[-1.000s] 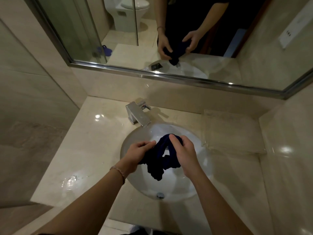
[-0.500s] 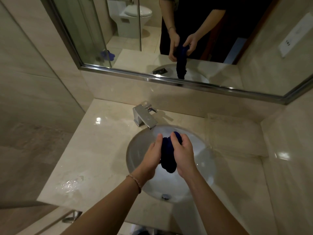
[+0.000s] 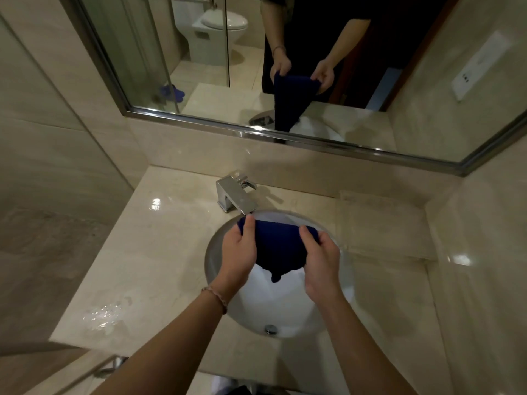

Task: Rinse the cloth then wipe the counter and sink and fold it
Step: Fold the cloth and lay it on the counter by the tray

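Two bare arms reaching forward from the bottom edge, over the front of the counter [image 3: 159, 252]. A thin bracelet [image 3: 216, 296] on the left wrist. A metal bar [image 3: 85, 374] low down at the left, below the counter edge.

Left hand [image 3: 238, 252] curled round the left end of the dark blue cloth [image 3: 279, 249], thumb on top, fingers tucked under. Right hand [image 3: 320, 262] curled round the right end the same way. Both holding tight, not open at all. Cloth stretched between the two hands, up in the air over the white sink [image 3: 285, 309], not touching the bowl. Top edge pulled flat from hand to hand; lower part hanging down to a small point in the middle. Round metal drain [image 3: 270, 328] at the near side of the bowl.

A patch of water drops [image 3: 104, 313] shining on the counter, left of the sink and well apart from the hands.

Square shiny faucet [image 3: 235, 196] just behind the sink, spout tip close above the left thumb. No water seen coming out.

Farther back, a big mirror [image 3: 285, 67] with a metal frame on the wall. In the glass: the same two hands with the cloth hanging down long, a white toilet [image 3: 219, 29], something blue on the floor [image 3: 172, 92], and a white wall plate [image 3: 479, 67] at the right.
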